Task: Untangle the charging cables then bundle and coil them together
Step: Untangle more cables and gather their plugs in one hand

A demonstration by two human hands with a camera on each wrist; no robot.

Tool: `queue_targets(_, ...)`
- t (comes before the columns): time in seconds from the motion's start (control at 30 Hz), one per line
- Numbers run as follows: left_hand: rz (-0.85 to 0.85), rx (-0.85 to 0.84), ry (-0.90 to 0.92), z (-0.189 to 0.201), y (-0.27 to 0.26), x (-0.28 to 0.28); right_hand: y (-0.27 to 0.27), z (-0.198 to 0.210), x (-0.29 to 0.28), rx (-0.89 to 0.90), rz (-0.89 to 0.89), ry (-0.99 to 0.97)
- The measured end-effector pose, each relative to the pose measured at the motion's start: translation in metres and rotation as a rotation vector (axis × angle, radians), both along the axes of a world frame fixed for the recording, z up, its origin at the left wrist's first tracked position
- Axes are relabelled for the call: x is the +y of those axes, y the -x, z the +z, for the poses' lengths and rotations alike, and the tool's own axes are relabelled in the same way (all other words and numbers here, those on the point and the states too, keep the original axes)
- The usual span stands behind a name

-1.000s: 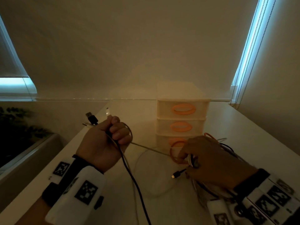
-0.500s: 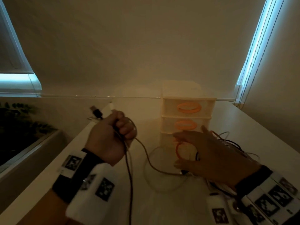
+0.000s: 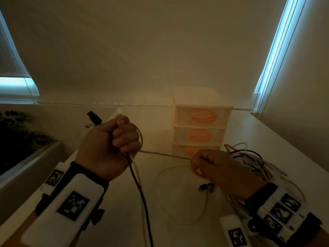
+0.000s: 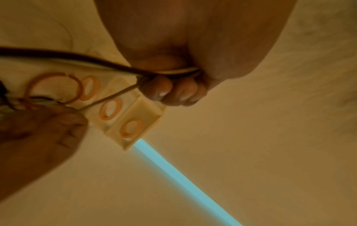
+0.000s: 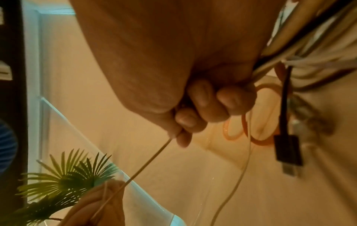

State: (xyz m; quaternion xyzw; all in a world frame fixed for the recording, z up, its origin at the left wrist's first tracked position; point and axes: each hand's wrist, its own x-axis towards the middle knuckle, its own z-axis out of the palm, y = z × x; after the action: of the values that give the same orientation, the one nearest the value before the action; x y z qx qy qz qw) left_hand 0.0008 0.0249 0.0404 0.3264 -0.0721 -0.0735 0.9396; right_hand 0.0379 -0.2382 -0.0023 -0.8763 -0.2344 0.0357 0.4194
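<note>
Two hands are at work, and both of yours are curled tight. Your left hand (image 3: 105, 148) makes a fist round several cable ends: a black cable (image 3: 140, 193) drops from below your little finger toward the bottom edge, a pale one runs beside it, and a dark USB plug (image 3: 93, 117) with a lighter plug pokes out past your thumb side. From under those fingers (image 4: 160, 90) a thin beige cable (image 3: 163, 155) runs taut across to your right hand (image 3: 219, 168), which pinches it between thumb and curled fingers (image 5: 201, 97).

That right hand also grips the tangled bundle (image 3: 249, 161), a loose mass of white, black and orange strands spilling out behind your knuckles. An orange loop (image 5: 258, 116) hangs just below your fingertips, and a black connector (image 5: 287, 151) dangles beside it. A slack pale loop (image 3: 178, 175) lies on the white table (image 3: 267, 139) between your hands.

Beyond your right fingers stands a cream drawer unit (image 3: 201, 111) with orange handles.
</note>
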Motion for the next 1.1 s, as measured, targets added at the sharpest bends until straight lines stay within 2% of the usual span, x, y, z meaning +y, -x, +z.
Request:
queue_targets(0.13, -0.184, 0.072, -0.484, -0.016, 0.015, -0.046, -0.011, -0.007, 0.007, -0.160, -0.215, -0.139)
queue_targets(0.2, -0.223, 0.114, -0.606, -0.029, 0.017, -0.064, -0.010, -0.008, 0.010, -0.138, -0.213, -0.279)
queue_targets(0.23, -0.200, 0.132, -0.602, -0.034, 0.014, -0.067, -0.005, -0.007, 0.012, -0.097, -0.173, -0.366)
queue_targets(0.3, -0.109, 0.147, -0.468, -0.034, 0.008, -0.066, 0.007, -0.004, 0.014, -0.075, -0.029, -0.421)
queue_targets(0.37, -0.053, 0.123, -0.301, -0.033, 0.004, -0.062, 0.019, -0.005, 0.020, -0.083, 0.148, -0.318)
queue_targets(0.43, -0.047, 0.105, -0.224, -0.031, 0.003, -0.060, 0.024, -0.007, 0.023, -0.030, 0.218, -0.253)
queue_targets(0.63, 0.024, 0.147, -0.048, -0.034, -0.003, -0.054, 0.019, -0.006, 0.016, -0.105, 0.171, -0.134)
queue_targets(0.8, -0.019, 0.129, -0.057, -0.038, -0.002, -0.059, 0.013, -0.014, 0.017, -0.031, 0.196, -0.123)
queue_targets(0.97, -0.051, 0.157, -0.129, -0.039, 0.001, -0.064, 0.016, -0.012, 0.016, -0.095, 0.258, -0.001)
queue_targets(1.1, -0.038, 0.138, -0.073, -0.038, -0.002, -0.061, 0.014, -0.015, 0.015, -0.124, 0.220, 0.009)
